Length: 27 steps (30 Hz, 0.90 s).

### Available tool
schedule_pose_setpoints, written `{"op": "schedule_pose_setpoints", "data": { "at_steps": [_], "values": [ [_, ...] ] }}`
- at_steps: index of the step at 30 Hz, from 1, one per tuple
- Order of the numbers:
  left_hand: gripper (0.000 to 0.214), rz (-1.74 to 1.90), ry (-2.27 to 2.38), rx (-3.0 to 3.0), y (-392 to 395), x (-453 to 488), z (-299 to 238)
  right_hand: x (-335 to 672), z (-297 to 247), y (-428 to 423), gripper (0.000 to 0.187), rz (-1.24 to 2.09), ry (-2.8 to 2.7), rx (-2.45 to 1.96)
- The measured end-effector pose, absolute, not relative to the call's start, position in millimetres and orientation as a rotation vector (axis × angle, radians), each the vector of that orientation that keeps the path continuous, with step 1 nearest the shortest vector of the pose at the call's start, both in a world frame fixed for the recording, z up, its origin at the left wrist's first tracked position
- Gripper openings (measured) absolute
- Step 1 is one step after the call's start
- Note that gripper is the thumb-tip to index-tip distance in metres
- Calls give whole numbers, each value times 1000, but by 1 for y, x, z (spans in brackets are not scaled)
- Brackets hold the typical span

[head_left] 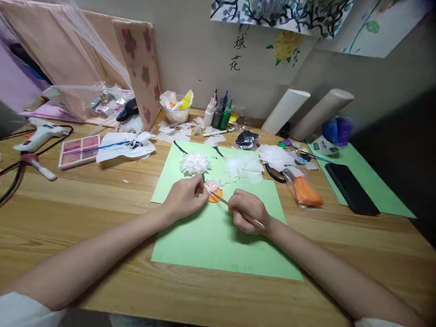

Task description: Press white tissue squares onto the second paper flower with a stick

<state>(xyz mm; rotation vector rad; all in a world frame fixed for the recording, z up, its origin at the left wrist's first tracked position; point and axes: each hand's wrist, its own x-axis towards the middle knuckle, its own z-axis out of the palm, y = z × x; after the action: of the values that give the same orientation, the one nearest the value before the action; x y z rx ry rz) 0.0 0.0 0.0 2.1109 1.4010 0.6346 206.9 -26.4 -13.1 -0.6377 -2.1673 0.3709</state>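
A green paper sheet lies on the wooden table. On it sits a fluffy white tissue flower and, below it, a smaller pale tissue tuft on an orange clay disc. My left hand is pinched closed at the left edge of that tuft. My right hand is closed on a thin wooden stick whose tip reaches the tuft. Loose white tissue pieces lie on the sheet's upper right.
Paint bottles, a cup of scraps, a glue gun, a pink palette, a blue-handled brush on paper, scissors, bagged orange clay, a black phone on a second green sheet, and two paper rolls surround the work.
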Motion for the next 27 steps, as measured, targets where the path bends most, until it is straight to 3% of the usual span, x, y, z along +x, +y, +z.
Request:
{"op": "schedule_pose_setpoints", "data": {
  "at_steps": [14,22,27],
  "values": [
    [12,622,1368,2096,6,3,0,210,-12,-24,20,390,-2108,-534],
    [18,864,1106,1772,13,-3,1,210,-12,-25,23,389,-2055,-500],
    [16,741,1130,1824,13,-3,1,210,-12,-25,21,388,-2082,-528]
  ]
}}
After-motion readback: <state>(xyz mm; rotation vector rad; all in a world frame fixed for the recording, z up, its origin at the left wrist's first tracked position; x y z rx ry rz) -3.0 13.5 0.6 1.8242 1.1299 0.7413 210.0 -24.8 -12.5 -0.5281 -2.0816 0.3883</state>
